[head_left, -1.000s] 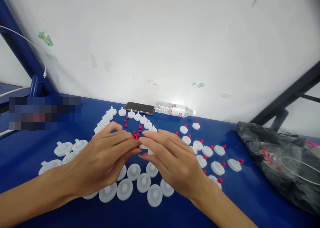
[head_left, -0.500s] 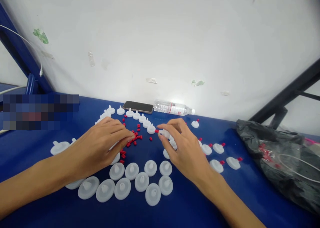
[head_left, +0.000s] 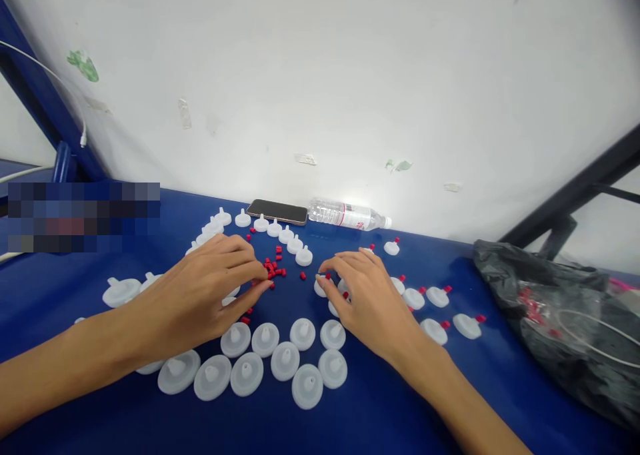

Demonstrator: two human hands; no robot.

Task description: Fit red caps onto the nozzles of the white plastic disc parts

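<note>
My left hand (head_left: pixel 200 295) lies on the blue table (head_left: pixel 380 422), with thumb and forefinger pinched on a small red cap at the near edge of a loose pile of red caps (head_left: pixel 274 268). My right hand (head_left: pixel 373 305) rests to the right of the pile. Its fingertips hold a white disc with a red cap (head_left: pixel 321 286) down on the table. A cluster of uncapped white discs (head_left: pixel 285 362) sits in front of both hands. Capped discs (head_left: pixel 437 296) lie in rows to the right, partly hidden by my right hand.
More white discs (head_left: pixel 121 290) lie at the left and in an arc behind the pile. A phone (head_left: pixel 277 211) and a lying water bottle (head_left: pixel 347 215) are against the white wall. A black plastic bag (head_left: pixel 560 315) fills the right side.
My hands parted from the middle. The right hand lifted a capped disc, then lowered it to the table on the right. The left hand reached to the red caps.
</note>
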